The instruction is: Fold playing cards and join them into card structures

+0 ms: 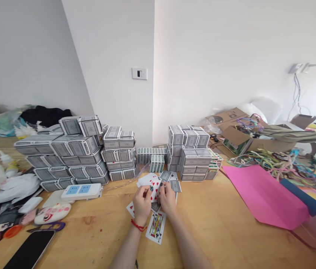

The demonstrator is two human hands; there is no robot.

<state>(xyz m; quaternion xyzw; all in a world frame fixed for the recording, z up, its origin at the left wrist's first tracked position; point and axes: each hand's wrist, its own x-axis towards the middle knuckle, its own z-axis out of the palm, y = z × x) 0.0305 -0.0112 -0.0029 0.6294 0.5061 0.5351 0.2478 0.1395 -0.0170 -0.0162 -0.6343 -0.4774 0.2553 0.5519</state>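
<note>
Between my two hands is a playing card (155,189) with red hearts, its face toward me. My left hand (141,203), with a red string at the wrist, pinches the card's left side. On the card's right side my right hand (168,198) is closed in a pinch too. Whether more cards sit behind this one, I cannot tell. Under and around my hands lie loose cards: a jack of clubs (156,227) face up nearest me, a hearts card (131,209) partly covered by my left hand, and face-down grey-backed cards (175,185) behind.
Blocks made of grey-backed cards stand stacked at left (82,160) and right (195,160). Green-patterned blocks (157,163) sit between them. A power strip (82,191), a box cutter (48,227) and a phone (30,250) lie left; pink paper (264,198) and tangled cords (275,162) lie right.
</note>
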